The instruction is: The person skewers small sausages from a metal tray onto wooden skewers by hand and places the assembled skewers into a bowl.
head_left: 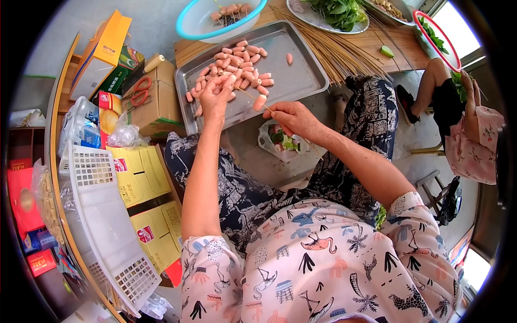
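Observation:
My right hand [295, 118] pinches a thin bamboo skewer [245, 93] over the front edge of a metal tray [301, 81]. One small pink sausage [259, 103] is threaded on the skewer, close to my right fingers. My left hand [215, 97] is closed on another small sausage [230, 81] at the skewer's far end. Whether the tip has entered that sausage, I cannot tell. Beneath and beyond my left hand lies a heap of small sausages [237, 62] in the tray. A single sausage [289, 58] lies apart to the right.
Loose bamboo skewers [334, 51] spread right of the tray. A blue-rimmed bowl [186, 29] with skewered sausages and a plate of green leaves [309, 21] stand behind. Below hangs a plastic bag [269, 141] with scraps. Left are boxes and scissors [141, 91]; another person's hand [471, 94] is right.

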Demonstrator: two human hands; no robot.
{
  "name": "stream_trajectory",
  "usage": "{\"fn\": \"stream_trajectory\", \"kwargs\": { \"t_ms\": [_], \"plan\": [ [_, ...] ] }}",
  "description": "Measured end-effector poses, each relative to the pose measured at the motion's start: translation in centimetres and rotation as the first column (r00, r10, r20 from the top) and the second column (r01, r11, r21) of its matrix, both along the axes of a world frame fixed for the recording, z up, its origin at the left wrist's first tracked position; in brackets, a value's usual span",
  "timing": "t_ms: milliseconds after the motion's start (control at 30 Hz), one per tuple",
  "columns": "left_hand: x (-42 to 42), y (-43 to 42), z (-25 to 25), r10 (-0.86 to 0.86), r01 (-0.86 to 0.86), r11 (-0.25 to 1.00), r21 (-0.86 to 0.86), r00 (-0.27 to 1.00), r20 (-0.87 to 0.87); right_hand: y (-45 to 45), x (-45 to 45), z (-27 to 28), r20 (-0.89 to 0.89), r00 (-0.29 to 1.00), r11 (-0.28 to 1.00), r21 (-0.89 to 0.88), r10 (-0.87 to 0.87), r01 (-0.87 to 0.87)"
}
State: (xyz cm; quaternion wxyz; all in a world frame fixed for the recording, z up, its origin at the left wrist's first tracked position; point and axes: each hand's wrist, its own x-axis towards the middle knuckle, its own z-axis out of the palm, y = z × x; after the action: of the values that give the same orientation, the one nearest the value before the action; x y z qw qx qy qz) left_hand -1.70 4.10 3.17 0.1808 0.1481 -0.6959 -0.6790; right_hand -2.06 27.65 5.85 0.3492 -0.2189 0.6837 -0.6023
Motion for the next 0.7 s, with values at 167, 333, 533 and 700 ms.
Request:
{"fn": "stream_trajectory", "kwargs": {
  "t_ms": [167,333,533,700],
  "plan": [
    [-0.4,-0.6,-1.8,-0.027,0.026,0.995,0.091,1.0,0.009,-0.1,0.1,-0.1,-0.013,1.0,1.0,-0.01,0.002,-0.003],
    [-0.2,-0.2,-1.9,-0.013,0.005,0.978,0.209,0.999,0.034,-0.3,0.1,-1.0,-0.014,1.0,1.0,-0.03,-0.008,0.008],
    [-0.2,0.1,-1.7,-0.003,-0.005,0.994,0.113,0.998,0.065,-0.3,0.2,-0.9,-0.023,1.0,1.0,-0.026,-0.009,0.009],
    [0.1,0.4,-1.2,-0.049,0.045,0.995,0.086,0.998,0.043,-0.3,0.1,-0.8,-0.023,1.0,1.0,-0.017,-0.009,0.009]
  ]
}}
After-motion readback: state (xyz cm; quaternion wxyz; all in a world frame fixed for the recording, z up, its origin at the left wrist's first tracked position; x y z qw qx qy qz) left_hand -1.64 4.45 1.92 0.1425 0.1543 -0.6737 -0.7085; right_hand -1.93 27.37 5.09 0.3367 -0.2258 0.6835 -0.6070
